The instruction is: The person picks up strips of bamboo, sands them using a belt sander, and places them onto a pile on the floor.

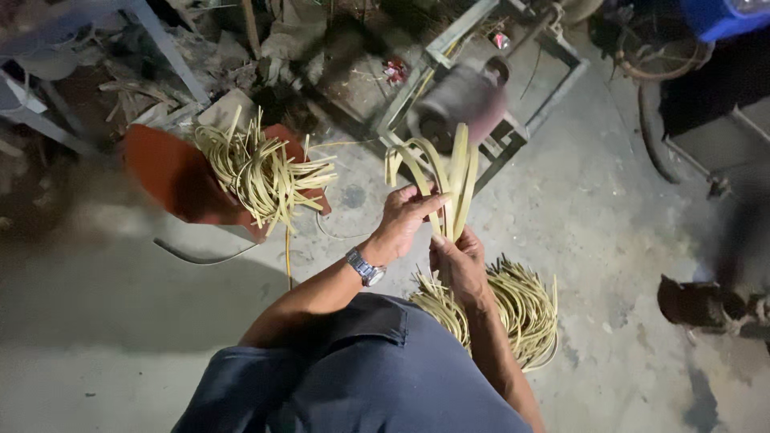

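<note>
Above the rough concrete floor [609,240], both hands grip flat, pale-yellow bent cane strips [453,172]: left hand [405,218] clasping the loops, right hand [459,261] pinching their base.

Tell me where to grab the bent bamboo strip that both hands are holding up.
Take the bamboo strip low on its straight run, just under the bend, coming from the near side. There the lengths lie flat together, where the left hand and right hand already have their grip; the loose ends curl away higher up.

bare concrete floor [593,208] right, strip pile [513,305] below, machine frame [481,88] ahead
</note>
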